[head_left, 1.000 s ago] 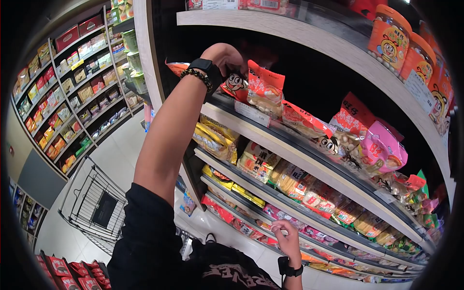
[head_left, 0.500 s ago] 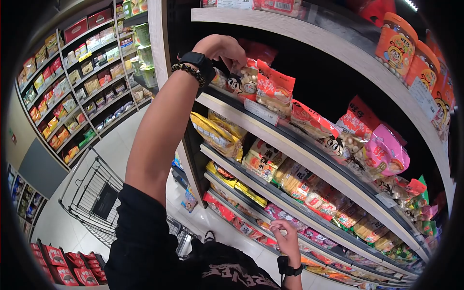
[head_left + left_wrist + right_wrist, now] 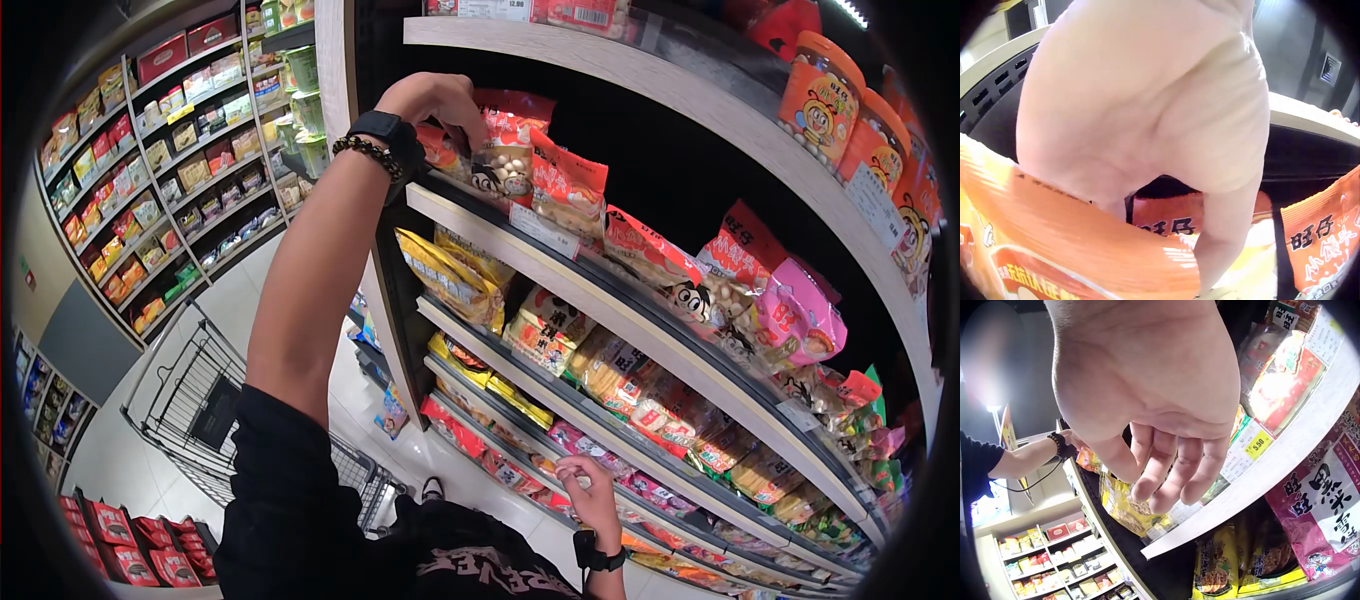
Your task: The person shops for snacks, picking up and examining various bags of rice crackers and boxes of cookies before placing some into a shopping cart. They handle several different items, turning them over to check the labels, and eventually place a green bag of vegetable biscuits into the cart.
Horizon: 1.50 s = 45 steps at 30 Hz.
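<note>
My left hand (image 3: pixel 437 102) reaches onto an upper shelf, fingers pointing down among red-topped snack bags. Just right of the fingers stands a clear-fronted bag (image 3: pixel 512 160) of small round biscuits, its red top showing in full. Another red bag (image 3: pixel 440 150) lies under the hand on the left. In the left wrist view a large orange-red bag (image 3: pixel 1072 231) covers my fingertips, so I cannot tell whether they grip it. My right hand (image 3: pixel 590 492) hangs low before the lower shelves, fingers loosely curled around nothing, as the right wrist view confirms.
Packed snack shelves run to the right, with a pink bag (image 3: pixel 800 310) and orange jars (image 3: pixel 820 95). The pale shelf edge (image 3: pixel 600 50) juts out above the left hand. A shopping cart (image 3: pixel 200 400) stands at lower left.
My left hand has moved left off the top of the biscuit bag, which now stands upright with its red top uncovered. The right hand stays where it was.
</note>
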Each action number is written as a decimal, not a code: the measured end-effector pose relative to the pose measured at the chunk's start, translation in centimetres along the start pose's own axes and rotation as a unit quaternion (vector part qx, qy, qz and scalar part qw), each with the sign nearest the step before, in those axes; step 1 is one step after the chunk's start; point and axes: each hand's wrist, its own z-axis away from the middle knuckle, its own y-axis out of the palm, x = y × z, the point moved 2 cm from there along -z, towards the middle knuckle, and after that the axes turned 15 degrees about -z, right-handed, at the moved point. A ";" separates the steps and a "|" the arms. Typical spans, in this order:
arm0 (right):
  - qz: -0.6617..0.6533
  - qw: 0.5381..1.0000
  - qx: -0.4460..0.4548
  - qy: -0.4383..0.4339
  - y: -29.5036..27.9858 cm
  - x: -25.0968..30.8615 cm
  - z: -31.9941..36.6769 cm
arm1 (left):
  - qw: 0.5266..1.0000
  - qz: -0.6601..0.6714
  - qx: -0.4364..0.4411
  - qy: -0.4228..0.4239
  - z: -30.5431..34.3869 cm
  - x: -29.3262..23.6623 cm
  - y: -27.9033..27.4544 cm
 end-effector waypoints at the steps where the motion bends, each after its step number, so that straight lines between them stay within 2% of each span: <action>1: 0.003 1.000 0.001 0.003 0.0 0.0 0.1 | 1.000 0.010 -0.019 0.022 0.0 0.0 -0.1; 3: 0.003 1.000 0.001 0.005 0.0 -0.2 0.1 | 0.998 0.022 -0.036 0.043 -0.8 0.4 0.2; 5: 0.003 1.000 0.001 0.003 0.1 -0.2 0.0 | 0.986 0.064 -0.065 0.137 -1.5 0.3 0.3; 7: -0.001 1.000 0.001 0.008 0.1 -0.1 0.0 | 0.980 0.092 -0.093 0.147 -0.6 0.1 0.3; 9: -0.001 1.000 0.004 0.007 0.1 -0.3 0.0 | 0.963 0.091 -0.142 0.209 -1.6 0.4 0.5; 13: -0.006 1.000 0.004 0.014 0.1 -0.1 0.0 | 0.965 0.074 -0.168 0.187 -1.5 0.9 0.4; 16: 0.002 1.000 0.009 0.009 -0.2 -0.1 0.1 | 0.979 0.045 -0.137 0.145 -2.2 1.5 0.6; 20: -0.006 1.000 0.010 0.012 -0.3 -0.2 0.1 | 0.981 0.040 -0.123 0.145 -0.8 1.5 0.5; 22: -0.003 1.000 0.006 0.021 -0.3 -0.2 0.1 | 0.985 0.044 -0.083 0.148 -0.7 1.6 0.5; 26: -0.006 1.000 0.003 0.020 -0.1 -0.2 -0.1 | 0.986 0.018 -0.083 0.143 -1.0 1.9 0.2; 28: -0.002 1.000 0.010 0.017 -0.1 -0.2 -0.2 | 0.975 0.007 -0.122 0.184 -0.6 1.7 0.1; 34: -0.003 1.000 0.007 0.017 0.0 -0.1 -0.4 | 0.954 0.050 -0.143 0.260 -0.5 0.4 -0.1; 41: 0.002 1.000 0.011 0.007 -0.1 -0.2 -0.3 | 0.939 0.065 -0.167 0.292 0.2 -0.6 0.0; 43: 0.019 1.000 0.010 0.004 -0.2 -0.2 -0.2 | 0.926 0.041 -0.240 0.290 1.2 -0.7 -0.1; 44: 0.019 1.000 0.013 0.006 -0.3 -0.4 -0.2 | 0.927 0.041 -0.238 0.287 1.5 -0.5 0.1; 45: 0.010 1.000 0.011 0.007 -0.5 -0.7 0.0 | 0.896 -0.005 -0.316 0.311 2.1 -0.3 0.2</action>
